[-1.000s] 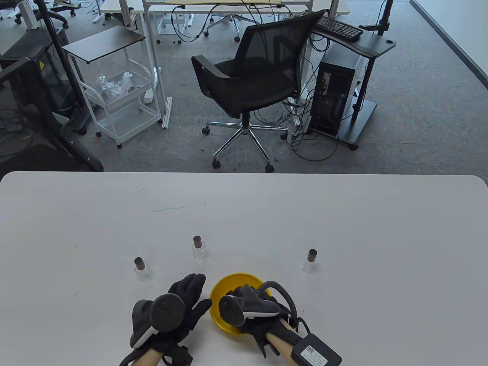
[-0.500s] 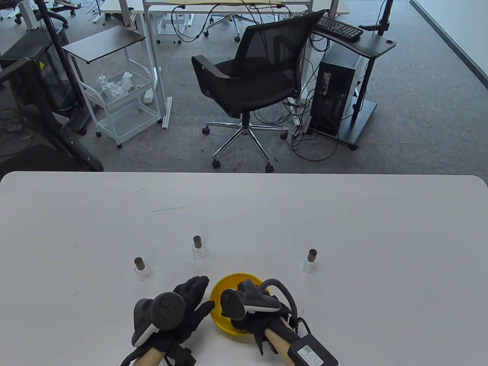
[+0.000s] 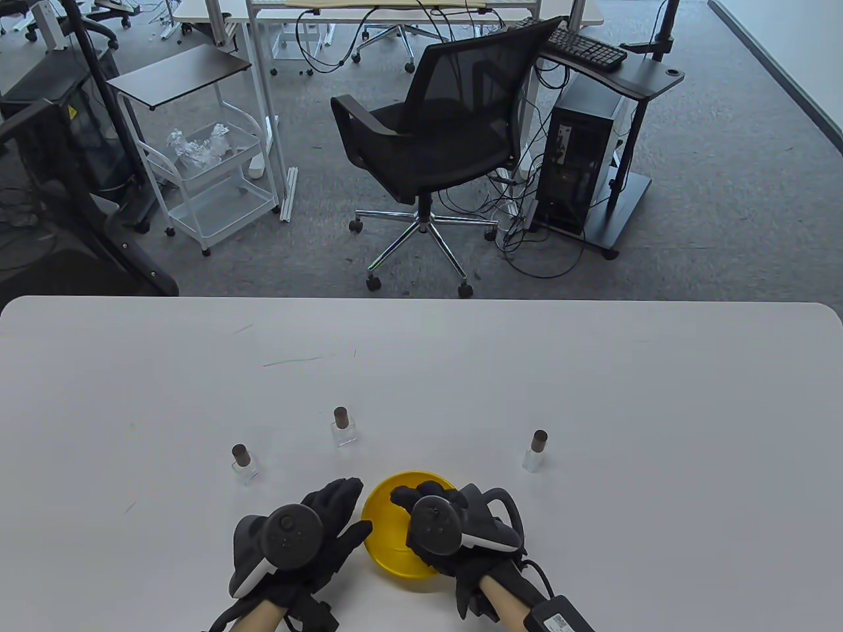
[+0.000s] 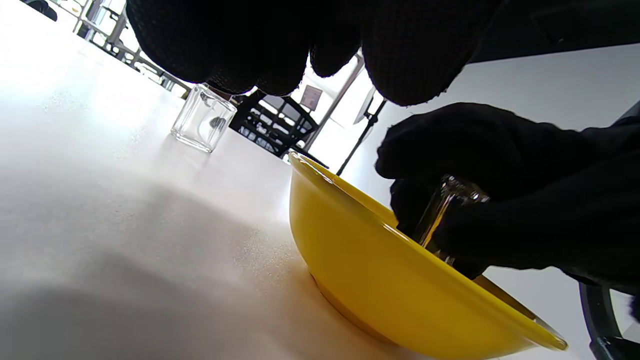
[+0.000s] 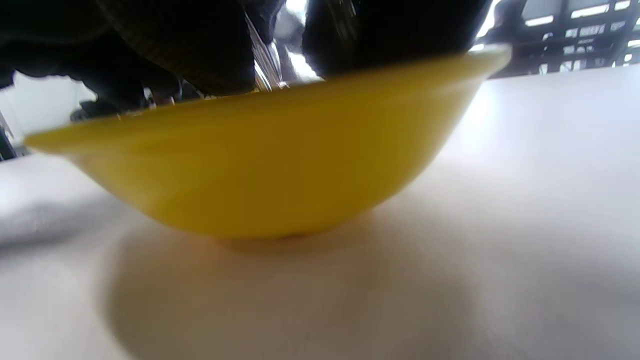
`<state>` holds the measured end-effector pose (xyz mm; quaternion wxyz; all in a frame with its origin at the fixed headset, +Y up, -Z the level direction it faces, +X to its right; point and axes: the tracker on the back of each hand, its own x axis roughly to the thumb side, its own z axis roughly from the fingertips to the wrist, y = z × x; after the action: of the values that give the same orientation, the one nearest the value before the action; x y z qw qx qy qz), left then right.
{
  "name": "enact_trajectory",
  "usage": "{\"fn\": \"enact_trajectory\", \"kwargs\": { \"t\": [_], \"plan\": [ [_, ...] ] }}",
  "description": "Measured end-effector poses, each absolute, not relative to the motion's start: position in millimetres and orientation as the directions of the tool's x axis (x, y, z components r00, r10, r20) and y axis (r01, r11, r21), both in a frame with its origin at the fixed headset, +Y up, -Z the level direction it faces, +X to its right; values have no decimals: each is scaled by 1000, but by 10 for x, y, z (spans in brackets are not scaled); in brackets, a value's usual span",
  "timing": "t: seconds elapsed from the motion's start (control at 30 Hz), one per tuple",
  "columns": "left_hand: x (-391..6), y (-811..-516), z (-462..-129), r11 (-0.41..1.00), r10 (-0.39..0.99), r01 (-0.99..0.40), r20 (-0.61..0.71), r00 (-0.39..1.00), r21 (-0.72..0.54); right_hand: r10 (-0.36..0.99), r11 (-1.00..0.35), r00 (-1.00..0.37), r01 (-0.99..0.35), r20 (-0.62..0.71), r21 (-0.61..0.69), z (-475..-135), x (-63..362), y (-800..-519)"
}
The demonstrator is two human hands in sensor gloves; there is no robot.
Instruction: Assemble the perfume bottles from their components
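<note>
The right hand (image 3: 448,526) reaches into the shallow yellow plastic bowl (image 3: 385,559), its fingers (image 4: 450,145) curled around a small clear glass bottle (image 4: 442,210) inside the bowl. The left hand (image 3: 296,546) lies flat on the white tabletop (image 3: 658,428) just left of the bowl, fingers straight, holding nothing. Beyond the bowl three small clear glass bottles with brown caps stand apart: left (image 3: 242,463), middle (image 3: 343,426), right (image 3: 537,451).

White bench (image 3: 593,368) fills lower half. Grey carpet floor (image 3: 711,217) beyond. Black mesh office chair (image 3: 435,138) at 12 o'clock, white wire cart (image 3: 211,178) at 10, PC tower (image 3: 579,164) on black stand with keyboard (image 3: 586,47) at 1. Cables on floor, even daylight.
</note>
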<state>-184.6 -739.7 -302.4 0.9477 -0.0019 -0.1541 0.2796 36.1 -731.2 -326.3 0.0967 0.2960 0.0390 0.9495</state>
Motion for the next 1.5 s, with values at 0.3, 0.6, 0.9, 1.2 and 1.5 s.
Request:
{"fn": "enact_trajectory", "kwargs": {
  "t": [0.3, 0.6, 0.9, 1.2, 1.5],
  "plan": [
    [-1850, -7388, -3026, 867, 491, -492, 301, 818, -77, 505, -822, -688, -567, 521, 49, -3128, 688, -7080],
    [-1815, -7326, -2999, 878, 467, -476, 323, 823, -56, 753, -560, -482, -827, 447, 52, -3154, 1017, -7101],
    [-1706, -7219, -2955, 886, 443, -463, 364, 819, -37, 937, -223, -234, -972, 259, -70, -3117, 1328, -7316],
    [-1220, -7126, -2951, 957, 282, -280, 447, 849, -72, 964, -144, -160, -986, 213, -87, -3123, 1424, -7344],
    [-735, -7210, -3084, 987, 103, -29, 480, 871, -159, 978, -82, -98, -992, 182, -92, -3139, 1506, -7335]
  ]
}}
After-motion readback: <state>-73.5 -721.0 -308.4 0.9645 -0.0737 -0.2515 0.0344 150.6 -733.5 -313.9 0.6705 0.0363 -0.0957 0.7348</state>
